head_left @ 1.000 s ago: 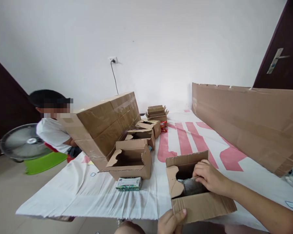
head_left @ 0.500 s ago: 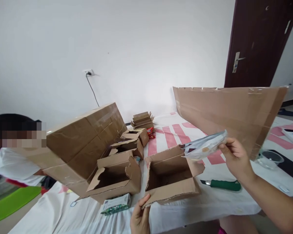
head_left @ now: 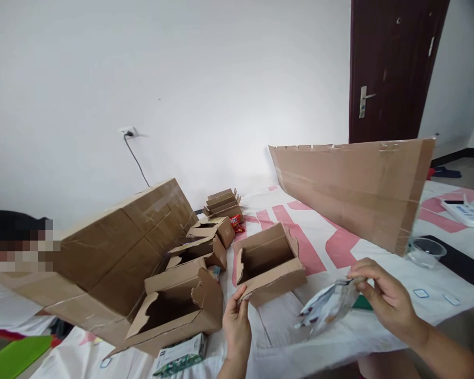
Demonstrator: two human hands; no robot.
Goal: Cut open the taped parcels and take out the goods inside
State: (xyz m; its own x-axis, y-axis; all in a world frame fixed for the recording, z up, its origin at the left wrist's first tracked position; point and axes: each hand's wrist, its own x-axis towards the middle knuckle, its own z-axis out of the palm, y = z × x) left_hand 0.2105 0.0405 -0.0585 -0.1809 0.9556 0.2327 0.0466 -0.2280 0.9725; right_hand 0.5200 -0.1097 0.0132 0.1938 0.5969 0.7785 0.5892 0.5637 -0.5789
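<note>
On the tabletop (head_left: 276,337), far left, there's a big taped cardboard block (head_left: 114,252), then open boxes (head_left: 209,310), green-and-white pack (head_left: 181,353) up front. Left hand (head_left: 237,327) pinches an open carton (head_left: 278,287) by its edge. Right of that, a crumpled, whitish plastic bag (head_left: 329,302), pinched in the right hand (head_left: 389,297), partly blocks something green (head_left: 363,303). Clear tub (head_left: 426,253) beyond.

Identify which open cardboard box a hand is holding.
The box right of the row: the left hand pinches its flap; neither hand holds the others.

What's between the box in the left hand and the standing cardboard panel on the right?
In the head view, only pink-printed white cloth shows between the open box, gripped by the left hand, and the cardboard panel.
</note>
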